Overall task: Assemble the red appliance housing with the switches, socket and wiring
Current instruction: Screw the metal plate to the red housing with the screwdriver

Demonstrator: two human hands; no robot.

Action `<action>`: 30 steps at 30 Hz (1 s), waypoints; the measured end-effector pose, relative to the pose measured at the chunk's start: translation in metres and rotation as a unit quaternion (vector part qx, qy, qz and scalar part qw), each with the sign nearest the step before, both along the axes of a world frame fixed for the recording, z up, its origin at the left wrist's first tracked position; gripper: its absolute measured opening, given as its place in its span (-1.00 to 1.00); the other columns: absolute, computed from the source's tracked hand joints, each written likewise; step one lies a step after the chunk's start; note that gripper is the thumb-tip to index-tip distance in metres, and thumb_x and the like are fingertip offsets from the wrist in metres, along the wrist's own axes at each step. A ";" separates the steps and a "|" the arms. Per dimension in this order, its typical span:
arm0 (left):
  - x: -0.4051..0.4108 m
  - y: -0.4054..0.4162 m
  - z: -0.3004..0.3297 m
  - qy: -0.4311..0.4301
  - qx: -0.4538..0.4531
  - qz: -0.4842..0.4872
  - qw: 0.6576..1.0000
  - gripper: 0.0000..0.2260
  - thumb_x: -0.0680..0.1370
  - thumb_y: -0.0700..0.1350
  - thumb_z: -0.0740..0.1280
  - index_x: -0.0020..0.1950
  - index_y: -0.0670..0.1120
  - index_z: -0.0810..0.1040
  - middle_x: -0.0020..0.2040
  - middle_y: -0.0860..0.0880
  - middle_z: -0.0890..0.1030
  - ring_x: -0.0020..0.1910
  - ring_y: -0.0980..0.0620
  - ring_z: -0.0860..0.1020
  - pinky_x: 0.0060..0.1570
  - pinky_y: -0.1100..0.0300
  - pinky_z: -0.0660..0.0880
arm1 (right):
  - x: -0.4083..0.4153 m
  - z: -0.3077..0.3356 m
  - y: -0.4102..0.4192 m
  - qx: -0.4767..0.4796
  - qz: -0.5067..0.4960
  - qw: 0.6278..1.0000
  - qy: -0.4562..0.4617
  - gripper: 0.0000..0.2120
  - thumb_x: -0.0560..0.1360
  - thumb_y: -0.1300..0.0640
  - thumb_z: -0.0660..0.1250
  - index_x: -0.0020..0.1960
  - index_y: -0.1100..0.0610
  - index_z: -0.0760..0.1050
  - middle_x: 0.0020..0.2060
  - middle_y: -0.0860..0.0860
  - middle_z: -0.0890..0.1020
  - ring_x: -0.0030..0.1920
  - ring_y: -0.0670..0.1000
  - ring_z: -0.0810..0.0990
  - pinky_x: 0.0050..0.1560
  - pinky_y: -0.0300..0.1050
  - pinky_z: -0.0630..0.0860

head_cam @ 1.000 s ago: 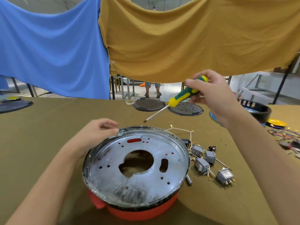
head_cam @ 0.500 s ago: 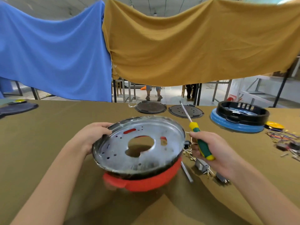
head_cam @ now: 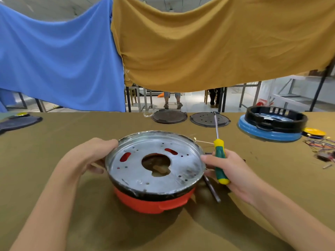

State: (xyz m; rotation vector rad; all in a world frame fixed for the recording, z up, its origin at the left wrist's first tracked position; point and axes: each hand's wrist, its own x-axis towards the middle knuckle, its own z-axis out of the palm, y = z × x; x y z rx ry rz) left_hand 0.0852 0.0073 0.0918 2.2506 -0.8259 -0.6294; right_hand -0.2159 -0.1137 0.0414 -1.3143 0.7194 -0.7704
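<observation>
Red housing (head_cam: 154, 201) between left hand (head_cam: 94, 154) and right hand (head_cam: 233, 171).

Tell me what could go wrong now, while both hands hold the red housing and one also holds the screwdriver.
1. The right hand grips the screwdriver and touches the red housing with a fingertip only, so the housing might slip.
2. The screwdriver's shaft points up and away; its tip could catch something.
3. The metal plate rim under the left hand may be sharp.
</observation>
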 end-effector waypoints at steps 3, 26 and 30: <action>0.001 -0.004 -0.007 -0.018 -0.016 -0.010 1.000 -0.64 0.58 0.19 0.28 0.04 -0.11 0.58 -0.08 -0.04 0.67 -0.10 -0.01 0.61 -0.26 0.14 0.52 | 0.003 0.003 0.002 -0.011 -0.012 1.000 0.015 -0.60 0.48 0.19 0.47 0.19 0.36 0.43 -0.05 0.12 0.73 -0.08 0.04 0.73 -0.17 -0.21 0.62; 0.001 -0.009 -0.011 -0.049 -0.022 -0.079 0.995 -0.82 0.51 -0.25 0.28 -0.06 -0.08 0.67 -0.17 -0.11 0.72 -0.16 -0.16 0.69 -0.04 -0.06 0.63 | -0.018 0.005 -0.029 -0.308 -0.099 0.879 0.351 -0.81 0.45 0.21 0.44 -0.01 0.12 0.45 -0.11 0.07 0.65 -0.08 0.05 0.64 0.00 0.08 0.63; 0.000 -0.007 -0.009 -0.032 0.002 -0.103 0.994 -0.81 0.48 -0.23 0.22 -0.04 -0.25 0.59 -0.19 -0.17 0.64 -0.25 -0.11 0.54 -0.13 0.04 0.46 | -0.006 0.002 -0.027 -0.340 -0.069 0.862 0.371 -0.76 0.42 0.22 0.49 -0.06 0.03 0.46 -0.18 -0.06 0.65 -0.13 -0.07 0.62 -0.01 0.02 0.61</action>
